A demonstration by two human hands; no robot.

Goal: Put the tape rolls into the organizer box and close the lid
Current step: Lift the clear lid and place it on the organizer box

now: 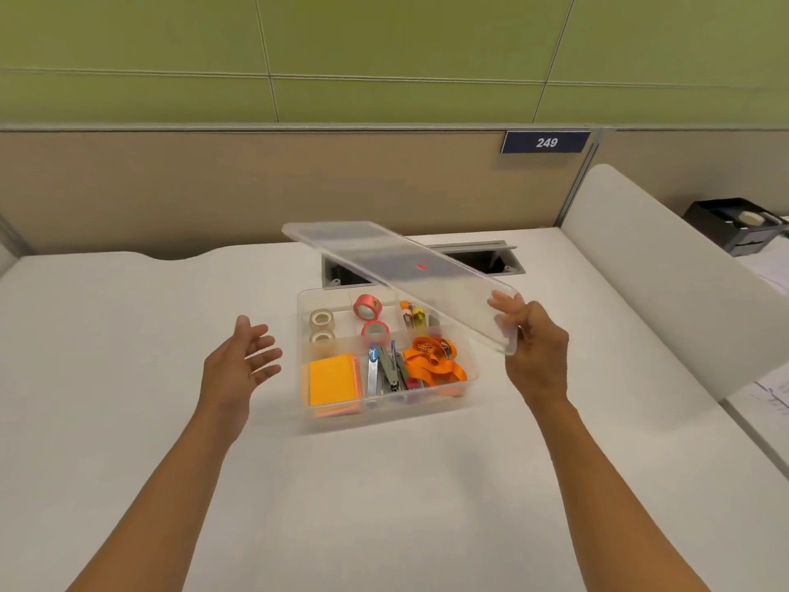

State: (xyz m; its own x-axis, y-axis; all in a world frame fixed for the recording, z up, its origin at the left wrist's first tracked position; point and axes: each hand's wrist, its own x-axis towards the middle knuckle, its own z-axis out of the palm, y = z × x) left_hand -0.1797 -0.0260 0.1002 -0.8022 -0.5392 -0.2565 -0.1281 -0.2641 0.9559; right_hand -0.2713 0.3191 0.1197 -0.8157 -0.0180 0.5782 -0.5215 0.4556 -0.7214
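**Lid held tilted over the filled organizer box**

A blue sign [546,142] reading "249" is fixed to the beige partition [256,185] at 1 o'clock; above it a green panelled wall [384,49] is seen. No brand can be read on the tape rolls.

The white counter [128,335] carries the clear organizer box [386,414] at its centre, with its long axis running from 10 o'clock to 4 o'clock. A cable hatch [486,258] is set into the counter behind the box. A black tray [736,226] is seen at 3 o'clock beyond a white divider [666,292].

Two clear tape rolls [321,324] are lodged in the far left compartment, and two red tape rolls [369,316] in the one beside it.

The transparent lid [397,267] is held above the box, tilted, its long axis running from 10 o'clock to 4 o'clock. Its near right end is pinched by the fingers [506,307] of the right hand [538,356]. The left hand [239,361] is held just left of the box, its fingers spread and touching nothing.
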